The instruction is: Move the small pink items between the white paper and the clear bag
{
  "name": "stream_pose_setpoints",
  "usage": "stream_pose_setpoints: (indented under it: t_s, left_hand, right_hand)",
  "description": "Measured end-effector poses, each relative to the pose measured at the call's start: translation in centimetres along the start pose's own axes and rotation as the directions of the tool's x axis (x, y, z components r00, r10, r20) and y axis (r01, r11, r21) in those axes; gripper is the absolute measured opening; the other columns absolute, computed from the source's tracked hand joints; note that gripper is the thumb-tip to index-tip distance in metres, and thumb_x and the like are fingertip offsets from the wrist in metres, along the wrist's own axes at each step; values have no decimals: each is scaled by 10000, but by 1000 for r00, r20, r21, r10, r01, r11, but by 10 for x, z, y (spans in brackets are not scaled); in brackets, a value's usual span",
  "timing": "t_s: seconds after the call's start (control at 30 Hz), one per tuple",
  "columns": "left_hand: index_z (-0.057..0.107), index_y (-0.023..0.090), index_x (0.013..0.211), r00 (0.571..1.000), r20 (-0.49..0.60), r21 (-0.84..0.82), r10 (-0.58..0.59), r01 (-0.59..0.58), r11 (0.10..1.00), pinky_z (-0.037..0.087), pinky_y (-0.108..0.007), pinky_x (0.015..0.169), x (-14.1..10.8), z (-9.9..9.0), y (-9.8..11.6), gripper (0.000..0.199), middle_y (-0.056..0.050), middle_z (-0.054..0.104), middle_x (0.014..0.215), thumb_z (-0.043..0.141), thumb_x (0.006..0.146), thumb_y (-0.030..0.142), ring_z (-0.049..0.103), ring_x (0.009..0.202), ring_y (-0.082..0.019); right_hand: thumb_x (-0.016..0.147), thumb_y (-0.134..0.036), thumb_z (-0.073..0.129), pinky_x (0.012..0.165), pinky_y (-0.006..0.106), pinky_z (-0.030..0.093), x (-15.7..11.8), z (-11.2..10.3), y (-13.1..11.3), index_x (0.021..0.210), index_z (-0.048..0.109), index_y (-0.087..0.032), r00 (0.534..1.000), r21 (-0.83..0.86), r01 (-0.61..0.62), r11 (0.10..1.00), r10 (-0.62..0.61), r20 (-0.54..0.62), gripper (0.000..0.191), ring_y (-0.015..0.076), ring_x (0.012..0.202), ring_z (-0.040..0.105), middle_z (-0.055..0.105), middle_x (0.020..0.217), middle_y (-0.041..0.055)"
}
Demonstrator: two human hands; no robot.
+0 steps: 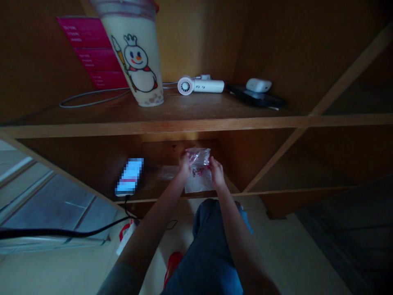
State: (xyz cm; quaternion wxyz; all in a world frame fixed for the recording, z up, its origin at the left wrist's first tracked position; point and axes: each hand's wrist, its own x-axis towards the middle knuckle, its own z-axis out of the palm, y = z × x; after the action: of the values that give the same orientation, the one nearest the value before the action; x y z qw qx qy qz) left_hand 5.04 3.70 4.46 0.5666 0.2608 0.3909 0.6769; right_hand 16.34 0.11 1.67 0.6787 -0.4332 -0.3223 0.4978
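A small clear plastic bag (201, 156) is stretched between my two hands, just above the lower shelf. My left hand (185, 163) pinches its left side, and my right hand (216, 170) grips its right edge. Below the bag lies a white sheet (196, 186), paper or tissue by its look, with a cluster of small pink and red bits (198, 172) on it. These bits are too small to name. Left of the sheet, another clear flat packet (168, 172) rests on the shelf.
A lit phone (130, 176) on a black cable (92, 232) stands at the lower shelf's left. On the upper shelf (184, 116) are a tall drink cup (139, 57), a white handheld fan (199, 86), a black flat object (258, 98) with a white earphone case (258, 85), and a pink box (98, 61).
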Motion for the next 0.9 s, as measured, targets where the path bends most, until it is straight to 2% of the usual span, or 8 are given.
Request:
stream_pose_setpoints:
  t_s: [0.13,0.27,0.33,0.4,0.5,0.63,0.73,0.9]
  left_hand:
    - [517,178,742,995,-80,127,66,-55,990,505,-305,725,0,-1,-1,44,-27,624,844,474,749,172,621,807,-139]
    - [546,176,833,983,-72,265,169,-145,953,491,-301,753,3,-5,-1,83,-39,622,891,491,776,197,608,821,-137]
    - [558,174,862,950,20,463,312,-286,839,468,-283,787,2,-6,0,107,-45,628,901,539,767,219,602,840,-137]
    - [570,167,865,907,198,614,371,-409,675,463,-265,763,-2,-6,3,158,-54,640,880,560,773,295,608,810,-140]
    - [586,164,825,875,420,687,242,-480,545,456,-233,639,-15,1,8,286,-40,655,764,520,791,440,617,681,-133]
    - [601,171,768,827,535,734,172,-556,390,418,-206,565,-33,11,17,334,-11,638,654,512,778,493,599,609,-123]
    - [614,163,772,813,556,723,170,-574,384,411,-203,548,-38,14,18,321,-16,642,650,486,805,456,599,596,-123]
    - [625,144,800,816,570,682,100,-537,496,441,-206,557,-37,10,16,289,-47,677,703,486,818,397,635,631,-140]
  right_hand:
    - [660,-400,656,579,220,376,-3,0,-3,670,638,-179,995,2,15,1000,-15,97,222,103,596,497,598,659,-11]
    - [647,-380,673,539,210,354,-2,-4,-4,657,630,-176,995,21,44,999,-46,85,209,85,547,466,575,616,-23]
    - [653,-375,672,529,210,350,-2,-6,-4,669,630,-176,994,27,73,997,-75,80,204,81,532,457,568,605,-25]
    - [657,-361,674,529,211,351,-2,-7,-4,681,635,-180,991,22,110,994,-111,73,187,80,526,455,564,596,-28]
    - [652,-323,688,572,221,375,-3,-7,-4,688,650,-189,983,6,150,989,-150,108,144,88,562,483,587,622,-25]
    - [645,-283,694,629,235,397,-7,-4,-6,667,662,-199,963,-1,169,986,-165,214,92,100,610,518,620,659,-19]
    - [645,-272,688,603,224,389,-9,-3,-7,653,661,-201,963,16,159,987,-158,217,76,92,580,506,613,634,-26]
    - [640,-257,672,535,211,368,-9,-4,-9,616,641,-190,982,84,65,994,-79,173,78,84,514,478,575,565,-37]
